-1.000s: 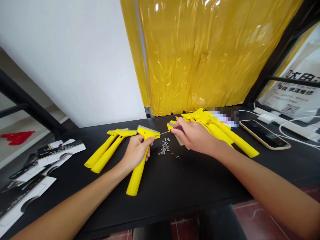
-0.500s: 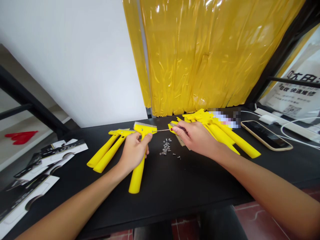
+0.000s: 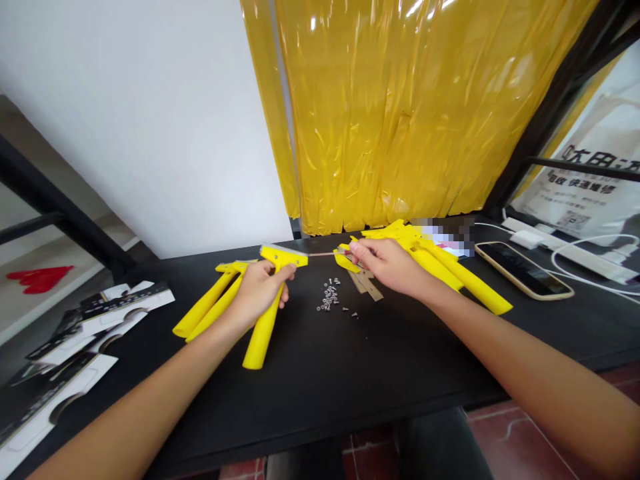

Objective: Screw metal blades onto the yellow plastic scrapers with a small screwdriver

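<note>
My left hand [image 3: 263, 288] is closed round the neck of a yellow scraper [image 3: 261, 340], whose wide head with a metal edge points up and away. In my right hand [image 3: 383, 263] is a screwdriver [image 3: 323, 254]; its thin shaft reaches left to the right end of the scraper head, while my fingers mostly hide the handle. Small screws and nuts [image 3: 329, 297] lie loose on the black table [image 3: 320, 373] between and below the hands. Two more yellow scrapers [image 3: 200, 310] rest beside my left hand. Behind my right hand is a pile of yellow scraper parts [image 3: 440, 267].
Flat brown pieces [image 3: 370, 287] lie under my right hand. At the right are a phone [image 3: 525, 270], a power strip [image 3: 575, 250] and white cables. Black-and-white cardboard sleeves [image 3: 85, 373] overlap at the left. A yellow plastic curtain [image 3: 395, 120] hangs behind the table.
The scraper in my left hand has shifted slightly left and up, its handle tilting more. My right hand has moved slightly with the screwdriver, whose tip has drawn back to the edge of the head.
</note>
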Action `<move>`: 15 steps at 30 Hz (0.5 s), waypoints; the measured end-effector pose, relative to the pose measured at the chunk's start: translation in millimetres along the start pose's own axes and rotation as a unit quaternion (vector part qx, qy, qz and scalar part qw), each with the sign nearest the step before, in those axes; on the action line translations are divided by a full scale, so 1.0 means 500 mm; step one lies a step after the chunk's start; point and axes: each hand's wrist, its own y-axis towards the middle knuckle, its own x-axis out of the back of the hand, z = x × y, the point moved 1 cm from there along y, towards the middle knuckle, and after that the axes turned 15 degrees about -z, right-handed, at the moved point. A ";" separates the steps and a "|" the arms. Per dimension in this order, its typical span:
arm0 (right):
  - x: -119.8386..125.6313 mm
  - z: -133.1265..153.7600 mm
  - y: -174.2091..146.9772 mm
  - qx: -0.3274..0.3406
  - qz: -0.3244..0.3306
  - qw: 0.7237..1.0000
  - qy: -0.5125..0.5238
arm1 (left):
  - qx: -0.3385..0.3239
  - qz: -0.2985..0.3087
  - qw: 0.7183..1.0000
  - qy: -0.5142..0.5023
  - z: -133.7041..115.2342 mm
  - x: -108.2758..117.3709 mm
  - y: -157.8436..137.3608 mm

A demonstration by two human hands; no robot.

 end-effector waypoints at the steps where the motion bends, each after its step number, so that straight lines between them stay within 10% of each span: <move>1: 0.008 -0.009 0.007 0.001 -0.019 1.000 -0.003 | 0.009 -0.011 1.000 -0.005 0.008 0.003 0.011; 10: 0.025 -0.090 0.035 -0.060 -0.043 0.993 -0.090 | -0.100 -0.041 0.975 0.192 0.046 0.039 0.056; 15: 0.045 -0.131 0.053 -0.110 -0.130 0.984 -0.042 | -0.198 -0.055 0.910 0.359 0.056 0.052 0.067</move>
